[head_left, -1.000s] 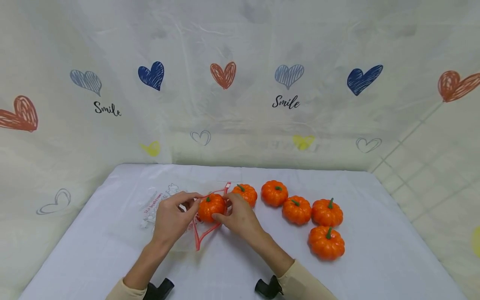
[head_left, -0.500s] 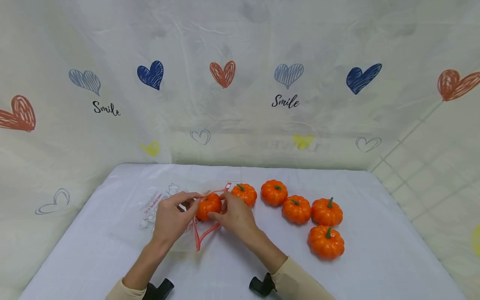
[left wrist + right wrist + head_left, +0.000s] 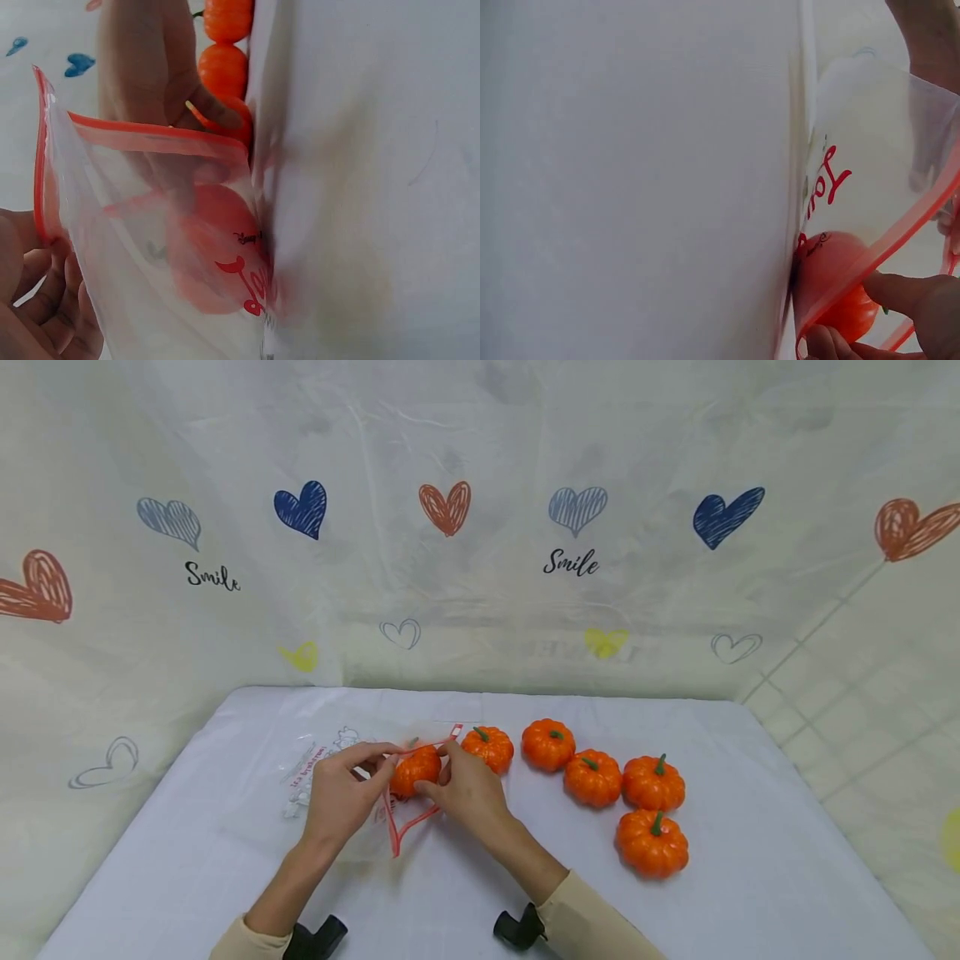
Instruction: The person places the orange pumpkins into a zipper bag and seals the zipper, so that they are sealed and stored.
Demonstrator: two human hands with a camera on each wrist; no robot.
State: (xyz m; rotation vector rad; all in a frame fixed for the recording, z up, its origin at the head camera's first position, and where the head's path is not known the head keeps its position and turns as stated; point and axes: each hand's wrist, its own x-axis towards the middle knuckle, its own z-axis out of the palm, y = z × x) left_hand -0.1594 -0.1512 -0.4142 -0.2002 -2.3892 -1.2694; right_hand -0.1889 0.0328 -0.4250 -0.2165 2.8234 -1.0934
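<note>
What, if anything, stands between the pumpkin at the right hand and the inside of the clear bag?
Nothing visible blocks it. The left hand holds up the red rim, the mouth of the clear bag gapes, and the pumpkin at the right hand already shows through the plastic. Only the rim runs close beside it.

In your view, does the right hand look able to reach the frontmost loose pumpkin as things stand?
Probably yes, once free: the right hand is occupied with another pumpkin at the open bag, but nothing visible stands between it and the frontmost pumpkin.
</note>
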